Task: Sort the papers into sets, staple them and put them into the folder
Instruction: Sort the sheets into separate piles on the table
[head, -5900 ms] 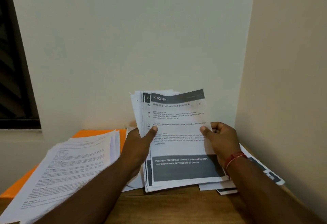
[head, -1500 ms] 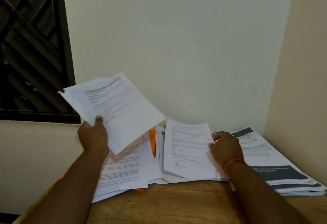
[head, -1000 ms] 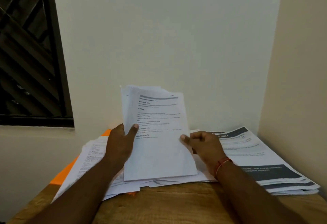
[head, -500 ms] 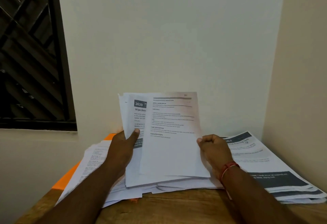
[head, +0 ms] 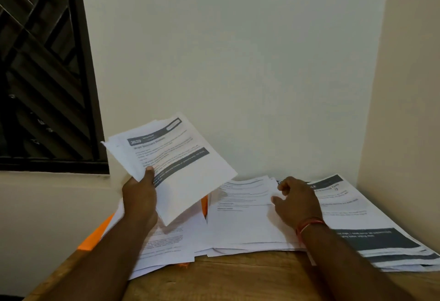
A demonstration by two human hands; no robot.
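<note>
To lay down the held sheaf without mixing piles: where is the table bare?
Only the wooden strip along the near edge, in front of the piles, is bare. Behind it the left pile on the orange folder, the middle pile and the right pile cover everything back to the wall. The left hand holds the sheaf above the left pile.

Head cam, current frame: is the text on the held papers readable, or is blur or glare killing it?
Head view: dim, warm light, no glare; the papers in the left hand are motion-blurred, only the dark header bands stand out, body text unreadable. Head view: the middle pile is smeared too; wide-angle bend tilts the window frame.
</note>
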